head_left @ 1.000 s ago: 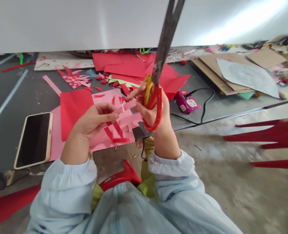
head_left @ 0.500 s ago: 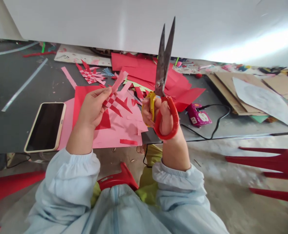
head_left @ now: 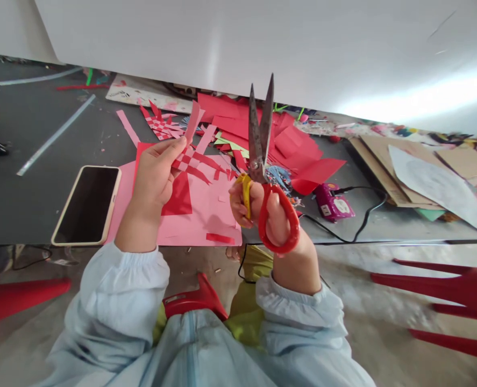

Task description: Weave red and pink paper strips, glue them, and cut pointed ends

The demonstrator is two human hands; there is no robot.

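Note:
My left hand [head_left: 157,166] pinches a woven paper piece [head_left: 190,160] of red and pink strips, its loose strip ends sticking up and out to the right. Through the handles of a pair of scissors [head_left: 258,140], one yellow and one red, go the fingers and thumb of my right hand [head_left: 272,215]. The blades point up and away from me, slightly parted, with nothing between them. Beneath my hands lie a pink paper sheet [head_left: 200,231] and a red paper sheet [head_left: 177,199]. Another woven piece [head_left: 159,124] rests on the table behind my left hand.
A phone [head_left: 87,204] lies left of the pink sheet. Red paper [head_left: 290,145] is heaped at the back. To the right are a purple device [head_left: 334,203] with a black cable and stacked cardboard [head_left: 383,166]. A white panel [head_left: 238,43] borders the table's far side.
My right hand has come down and a little nearer to me with the scissors, whose blades are still parted. The left hand keeps its pinch on the woven piece. The view has shifted slightly.

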